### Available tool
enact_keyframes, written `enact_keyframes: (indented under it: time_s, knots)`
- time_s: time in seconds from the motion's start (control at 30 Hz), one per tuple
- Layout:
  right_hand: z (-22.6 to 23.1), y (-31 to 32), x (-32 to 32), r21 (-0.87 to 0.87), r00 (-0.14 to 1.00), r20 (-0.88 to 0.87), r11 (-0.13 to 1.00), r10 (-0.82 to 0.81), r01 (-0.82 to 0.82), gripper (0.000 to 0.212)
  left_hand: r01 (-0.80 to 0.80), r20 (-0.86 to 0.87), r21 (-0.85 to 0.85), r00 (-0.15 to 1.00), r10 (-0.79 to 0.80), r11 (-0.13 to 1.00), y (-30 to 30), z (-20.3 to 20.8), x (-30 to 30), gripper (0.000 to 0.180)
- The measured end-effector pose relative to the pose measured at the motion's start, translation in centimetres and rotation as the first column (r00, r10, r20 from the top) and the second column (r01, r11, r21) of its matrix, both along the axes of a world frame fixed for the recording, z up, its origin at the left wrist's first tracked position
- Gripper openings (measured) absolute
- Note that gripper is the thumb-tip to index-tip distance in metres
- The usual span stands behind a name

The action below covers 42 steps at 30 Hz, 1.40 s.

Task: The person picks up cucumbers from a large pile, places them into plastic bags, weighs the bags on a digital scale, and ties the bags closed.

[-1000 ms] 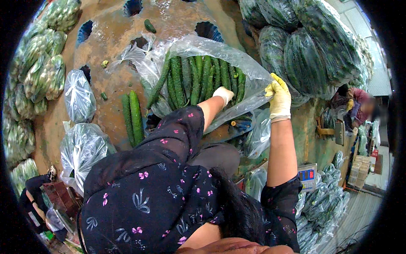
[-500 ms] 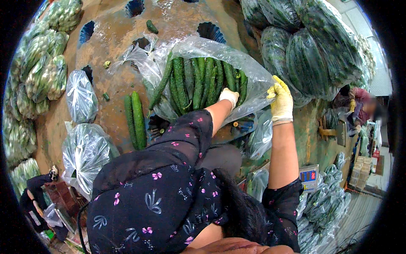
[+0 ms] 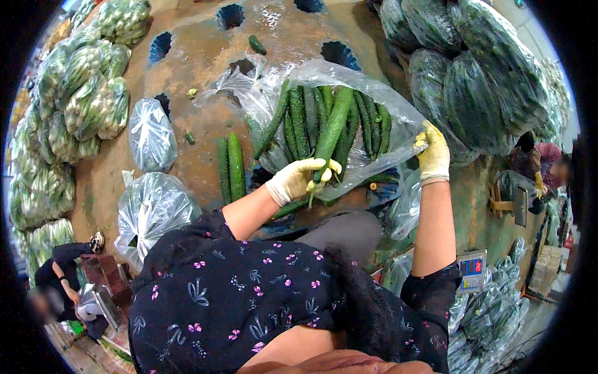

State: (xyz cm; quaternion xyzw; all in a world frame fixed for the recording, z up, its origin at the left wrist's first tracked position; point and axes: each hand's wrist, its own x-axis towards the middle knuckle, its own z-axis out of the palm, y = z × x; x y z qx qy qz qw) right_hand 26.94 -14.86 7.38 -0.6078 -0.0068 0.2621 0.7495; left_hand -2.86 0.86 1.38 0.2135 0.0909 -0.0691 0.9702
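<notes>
A clear plastic bag (image 3: 398,112) lies with its mouth spread toward me, and several long dark-green cucumbers (image 3: 298,121) rest side by side inside it. My left hand (image 3: 299,179), in a pale yellow glove, is closed round the near end of one cucumber (image 3: 334,124), which points away from me over the others. The bag's right edge is pinched in my gloved right hand (image 3: 434,153) and held up. To the left of the bag, two loose cucumbers (image 3: 235,167) lie together on the brown surface. Another partly shows beneath my left wrist.
Blue-lined round holes (image 3: 230,17) dot the brown work surface (image 3: 199,68). Filled clear bags (image 3: 152,134) stand at left, beside piles of bagged pale vegetables (image 3: 93,103). Large bags of cucumbers (image 3: 476,103) are stacked at upper right. A scale display (image 3: 471,271) sits lower right; two people work at the sides.
My left hand has drawn back toward me from among the cucumbers and now grips one by its near end. My right hand still holds the bag's edge. The whole view has shifted slightly.
</notes>
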Motion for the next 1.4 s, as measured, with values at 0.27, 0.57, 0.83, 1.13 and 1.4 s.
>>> enact_keyframes:
  time_s: [0.27, 0.57, 0.83, 1.13, 1.4]
  knots:
    - [0.9, -0.2, -0.8, 0.01, 0.999, -0.034, 1.0, 0.026, -0.025, 0.021, -0.042, 0.153, -0.292, 0.984, 0.09, 0.956, -0.9, -1.3, -3.9, 0.049]
    - [1.5, -2.5, -1.6, -0.224, 0.882, 0.471, 0.971, 0.035, 0.082, 0.044, 0.004, -0.017, 0.28, 1.0, 0.001, 0.96, -1.1, 2.0, -4.6, 0.044]
    - [5.3, 1.7, -14.5, -0.256, 0.855, 0.055, 0.835, 0.515, -0.487, 0.055, -0.062, -0.124, 0.73, 0.967, 0.222, 0.68, -2.7, 4.9, -5.0, 0.038]
    - [3.8, 3.9, -18.7, -0.001, 0.852, -0.017, 0.852, 0.523, -0.523, 0.036, 0.116, -0.099, 0.993, 0.936, 0.339, -0.032, -3.9, 7.1, -4.9, 0.028]
    - [3.2, 4.3, -19.1, 0.072, 0.887, -0.14, 0.898, 0.44, -0.434, 0.028, 0.0, 0.08, 0.974, 0.936, 0.343, -0.227, -4.2, 6.3, -5.4, 0.024]
